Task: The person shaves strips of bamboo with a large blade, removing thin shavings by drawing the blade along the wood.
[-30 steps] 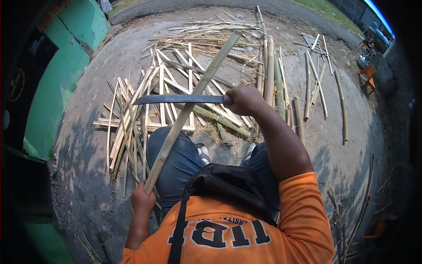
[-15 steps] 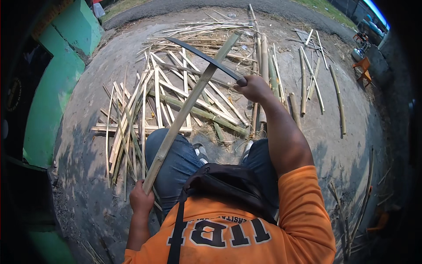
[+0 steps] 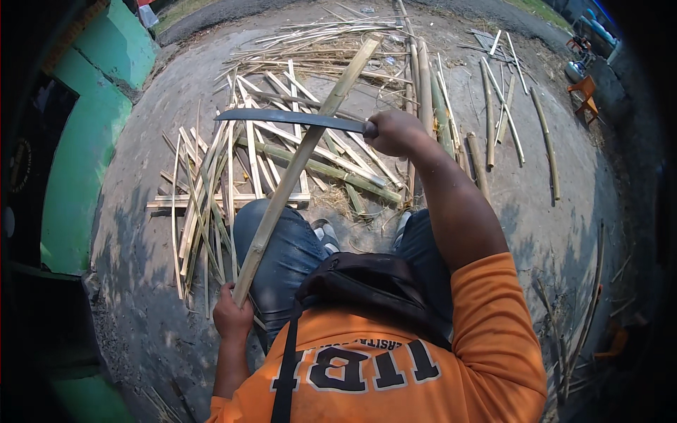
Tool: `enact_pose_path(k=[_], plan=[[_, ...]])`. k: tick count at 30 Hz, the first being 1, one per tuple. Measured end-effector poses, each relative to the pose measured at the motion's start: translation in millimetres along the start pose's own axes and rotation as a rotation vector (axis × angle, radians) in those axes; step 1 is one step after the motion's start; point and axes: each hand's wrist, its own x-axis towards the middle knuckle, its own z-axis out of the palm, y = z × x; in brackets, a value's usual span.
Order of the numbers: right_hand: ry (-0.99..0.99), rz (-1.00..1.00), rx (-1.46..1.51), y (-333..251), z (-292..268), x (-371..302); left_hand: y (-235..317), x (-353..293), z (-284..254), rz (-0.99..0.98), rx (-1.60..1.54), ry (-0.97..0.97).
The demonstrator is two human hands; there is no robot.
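A long split bamboo strip (image 3: 285,187) slants up and away from my left side, passing over my left thigh. My left hand (image 3: 233,312) is closed round its near end. In my right hand (image 3: 398,132) is the handle of a machete, its fingers wrapped tight. The machete's dark, slightly curved blade (image 3: 282,118) points left and crosses the bamboo strip at its upper part, lying against it. Whether the edge has bitten into the strip I cannot tell.
Beyond my left knee lies a heap of pale split bamboo strips (image 3: 204,197). Thicker bamboo poles (image 3: 424,88) stretch away ahead, with loose poles (image 3: 544,141) to the right. An orange plastic chair (image 3: 584,93) stands far right; a green wall (image 3: 81,169) rises at left.
My right hand has moved slightly left and nearer. The machete blade has swung from a steep slant to nearly level, sliding down along the bamboo strip. My left hand keeps its hold.
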Motion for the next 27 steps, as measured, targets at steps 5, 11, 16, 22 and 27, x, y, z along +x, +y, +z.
enact_pose_path(k=[5, 11, 16, 22, 27], plan=[[-0.009, 0.100, 0.023, 34, 13, 9, 11, 6, -11, -0.059, 0.049, -0.048], [-0.113, 0.041, 0.025, -5, 2, -1, 5, -4, -9, -0.019, 0.052, -0.019], [-0.026, 0.075, 0.037, 22, 15, 15, 3, -5, -12, -0.021, 0.109, -0.028], [0.072, 0.179, 0.091, 47, 29, 22, 8, 1, -18, -0.022, 0.123, -0.073], [0.028, 0.062, 0.133, 17, 14, 11, 8, -3, -8, -0.006, 0.058, -0.059]])
